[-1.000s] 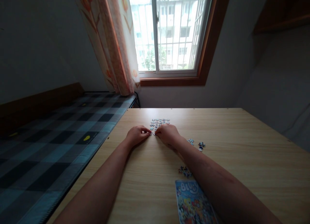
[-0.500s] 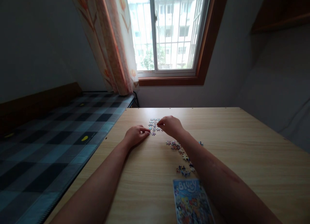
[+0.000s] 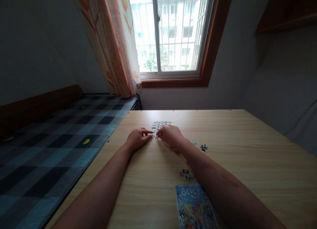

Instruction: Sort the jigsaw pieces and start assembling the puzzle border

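Note:
The partly assembled jigsaw puzzle lies flat toward the far side of the table, made of small pale, colourful pieces with gaps among them. At its near left edge rests my left hand, fingers stretched out and slightly apart, the tips beside the lowest pieces. My right hand is over the puzzle's near right part, thumb and fingertips pinched at a puzzle piece low in the layout. The hand hides part of that piece and some of the puzzle around it.
Loose pieces lie in a near pile and a right pile, with others partly under my right forearm. A picture card or box marked "Bluey" lies at the front of the wooden table. A checked bed adjoins on the left.
My right hand has moved nearer and slightly left, down to the puzzle's lower edge, uncovering its upper right pieces. My left hand stays nearly in place, its fingertips a little more apart.

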A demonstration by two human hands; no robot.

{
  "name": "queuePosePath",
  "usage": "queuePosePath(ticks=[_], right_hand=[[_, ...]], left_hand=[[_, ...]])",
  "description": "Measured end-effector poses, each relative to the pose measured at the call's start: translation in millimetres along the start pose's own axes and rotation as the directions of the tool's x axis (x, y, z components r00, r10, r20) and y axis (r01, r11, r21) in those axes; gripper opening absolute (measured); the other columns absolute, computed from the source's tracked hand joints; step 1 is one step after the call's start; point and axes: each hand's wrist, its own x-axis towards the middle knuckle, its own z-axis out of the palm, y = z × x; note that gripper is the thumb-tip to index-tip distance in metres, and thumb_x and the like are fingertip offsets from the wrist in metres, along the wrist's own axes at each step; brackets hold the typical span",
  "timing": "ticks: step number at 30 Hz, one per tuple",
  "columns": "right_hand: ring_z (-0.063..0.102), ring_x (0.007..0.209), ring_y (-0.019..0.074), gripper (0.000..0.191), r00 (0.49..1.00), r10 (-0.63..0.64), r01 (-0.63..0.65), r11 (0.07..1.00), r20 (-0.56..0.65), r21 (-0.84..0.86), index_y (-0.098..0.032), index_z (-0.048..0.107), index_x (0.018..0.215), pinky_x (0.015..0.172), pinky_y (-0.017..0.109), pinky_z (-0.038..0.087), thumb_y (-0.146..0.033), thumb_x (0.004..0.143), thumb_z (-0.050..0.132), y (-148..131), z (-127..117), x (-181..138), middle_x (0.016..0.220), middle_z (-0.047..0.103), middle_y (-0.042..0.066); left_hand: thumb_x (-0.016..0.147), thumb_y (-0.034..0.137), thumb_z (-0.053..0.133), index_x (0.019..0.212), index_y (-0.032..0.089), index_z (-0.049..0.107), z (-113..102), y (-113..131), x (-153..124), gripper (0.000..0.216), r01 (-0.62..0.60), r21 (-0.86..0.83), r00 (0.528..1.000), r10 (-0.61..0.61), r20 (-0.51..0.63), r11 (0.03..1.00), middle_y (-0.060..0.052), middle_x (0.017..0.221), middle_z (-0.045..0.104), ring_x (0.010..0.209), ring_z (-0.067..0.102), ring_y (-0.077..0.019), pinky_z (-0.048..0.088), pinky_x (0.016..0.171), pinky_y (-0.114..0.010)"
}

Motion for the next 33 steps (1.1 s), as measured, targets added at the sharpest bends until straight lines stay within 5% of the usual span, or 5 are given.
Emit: queuePosePath(ticks=[15,33], right_hand=[[0.070,0.097,0.0185,0.028,0.999,-0.028,0.027,1.000,-0.031,-0.008,-0.038,0.077,0.104,0.082,0.026,0.049,-0.031,0.093,0.053,3,17,1,0.109,0.076,-0.001],[0.070,0.098,0.0185,0.028,0.999,-0.027,0.027,0.999,-0.019,-0.024,-0.036,0.077,0.106,0.080,0.026,0.049,-0.028,0.093,0.053,0,9,0,0.111,0.076,-0.001]], left_hand=[[0.081,0.046,0.063,0.101,0.026,0.080,1,-3,1,0.033,-0.008,-0.027,1.000,0.008,-0.015,1.000,-0.002,0.085,0.071,0.065,0.058,-0.0132,0.040,0.060,-0.024],[0.081,0.048,0.062,0.100,0.023,0.080,-4,1,1,0.036,0.017,-0.037,1.000,-0.018,-0.020,0.999,-0.004,0.087,0.073,0.066,0.059,-0.0143,0.042,0.062,-0.026]])
